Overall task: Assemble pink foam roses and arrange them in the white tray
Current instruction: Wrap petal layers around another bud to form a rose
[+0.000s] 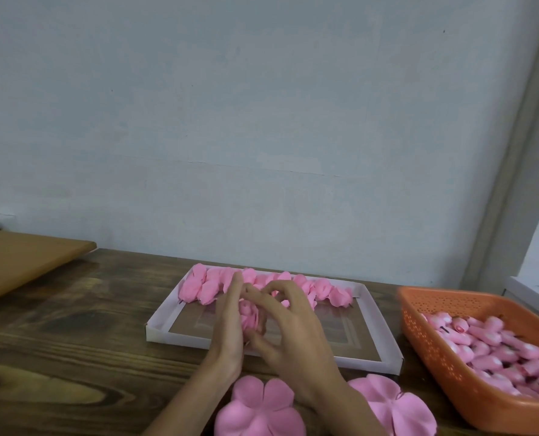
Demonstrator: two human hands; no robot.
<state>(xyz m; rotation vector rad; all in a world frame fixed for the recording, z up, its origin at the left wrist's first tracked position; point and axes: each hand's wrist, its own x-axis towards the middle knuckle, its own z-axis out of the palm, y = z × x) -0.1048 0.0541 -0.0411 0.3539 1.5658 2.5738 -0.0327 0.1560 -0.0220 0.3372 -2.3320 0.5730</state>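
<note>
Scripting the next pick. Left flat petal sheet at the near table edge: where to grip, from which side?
Likely pinch a far lobe's rim on the left petal sheet, coming straight down: it lies flat on the table, so only the notched lobe edges can lift.

1. We see a pink foam rose (249, 314) over the white tray (158, 325), between the two hands.
2. The left hand (229, 322) lays straight fingers against the rose's left side, while the right hand (290, 335) curls its fingers and thumb onto it from the right.
3. A row of finished roses (262, 283) lines the tray's far wall.
4. Right of the tray, an orange basket (435, 350) holds pink buds (498, 344).
5. Two flat petal pieces (258, 410) lie on the wooden table (73, 325), beside the wrists.
</note>
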